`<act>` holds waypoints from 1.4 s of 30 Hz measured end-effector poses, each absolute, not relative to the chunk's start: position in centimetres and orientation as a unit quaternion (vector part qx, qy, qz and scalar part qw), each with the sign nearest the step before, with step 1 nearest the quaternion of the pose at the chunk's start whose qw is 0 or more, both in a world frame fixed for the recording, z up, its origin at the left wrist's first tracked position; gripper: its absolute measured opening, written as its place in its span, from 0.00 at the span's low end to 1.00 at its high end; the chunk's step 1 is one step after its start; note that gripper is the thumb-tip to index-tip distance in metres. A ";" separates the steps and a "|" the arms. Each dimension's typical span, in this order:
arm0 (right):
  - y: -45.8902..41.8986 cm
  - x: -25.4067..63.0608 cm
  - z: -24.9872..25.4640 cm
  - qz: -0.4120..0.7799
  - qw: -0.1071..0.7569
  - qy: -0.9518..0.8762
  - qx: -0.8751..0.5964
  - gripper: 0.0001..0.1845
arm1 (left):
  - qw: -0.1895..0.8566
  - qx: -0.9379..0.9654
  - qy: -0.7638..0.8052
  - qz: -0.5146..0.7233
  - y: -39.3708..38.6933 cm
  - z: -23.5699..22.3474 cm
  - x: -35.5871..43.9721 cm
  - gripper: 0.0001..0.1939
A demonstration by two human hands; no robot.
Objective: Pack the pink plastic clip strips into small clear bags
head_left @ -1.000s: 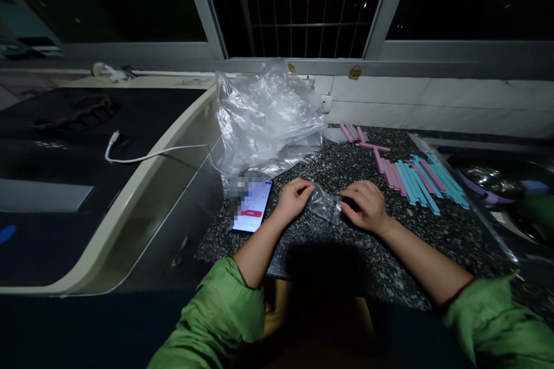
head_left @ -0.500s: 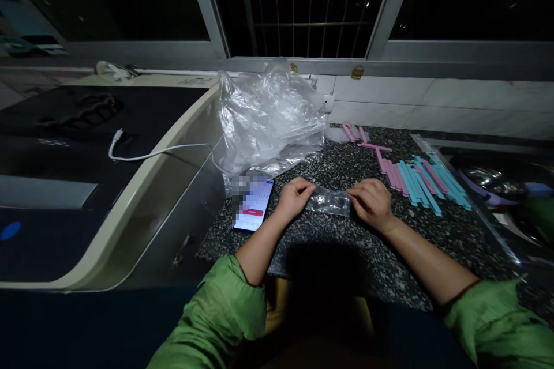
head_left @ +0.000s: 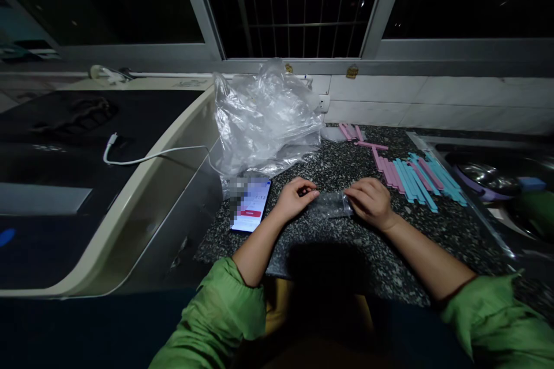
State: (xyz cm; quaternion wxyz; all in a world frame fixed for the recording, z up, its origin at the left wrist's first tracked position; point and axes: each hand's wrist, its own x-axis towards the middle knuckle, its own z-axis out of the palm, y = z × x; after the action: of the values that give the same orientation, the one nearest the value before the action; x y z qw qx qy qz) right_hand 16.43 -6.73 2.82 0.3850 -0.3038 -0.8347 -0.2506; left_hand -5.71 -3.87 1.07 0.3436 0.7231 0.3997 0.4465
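A small clear plastic bag (head_left: 332, 205) stretches between my two hands, just above or on the speckled counter. My right hand (head_left: 371, 202) pinches its right end between thumb and fingers. At the bag's left end is my left hand (head_left: 294, 200), its fingers curled and a small gap showing between thumb and forefinger. It touches or nearly touches the plastic there. Whether anything lies inside the bag I cannot tell. Right of my right hand, several pink strips (head_left: 393, 176) and light-blue strips (head_left: 415, 183) lie side by side on the counter.
A phone (head_left: 251, 206) with a lit screen lies left of my left hand. Behind it rises a crumpled heap of clear plastic (head_left: 268, 118). A washing machine (head_left: 125, 207) with a white cable (head_left: 156, 154) stands at the left. At the right is a sink (head_left: 450, 150) holding bowls.
My left thumb and forefinger have parted slightly at the bag's left end. The bag has shifted and tilted a little, while my right hand keeps its pinch. The view has turned slightly.
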 end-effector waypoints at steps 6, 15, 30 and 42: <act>-6.9 15.9 2.6 -0.244 0.376 -0.848 -0.284 0.08 | 0.304 0.790 0.353 0.399 -4.4 1.2 -5.3 0.04; -6.7 15.9 2.4 -0.096 0.430 -0.815 -0.376 0.11 | 0.286 0.776 0.372 0.422 -4.5 1.5 -5.3 0.07; -6.3 14.8 1.6 0.076 0.434 -0.801 -0.405 0.04 | 0.282 0.784 0.358 0.422 -4.6 1.3 -5.1 0.07; -7.0 13.8 2.0 0.110 0.398 -0.823 -0.389 0.06 | 0.328 0.779 0.334 0.418 -5.0 1.4 -4.5 0.06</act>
State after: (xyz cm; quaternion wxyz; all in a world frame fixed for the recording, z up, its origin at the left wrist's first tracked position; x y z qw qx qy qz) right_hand 13.81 -7.02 1.98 0.3983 -0.3889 -0.8234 0.1104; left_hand -4.50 -5.00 1.35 0.3278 0.7786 0.3343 0.4178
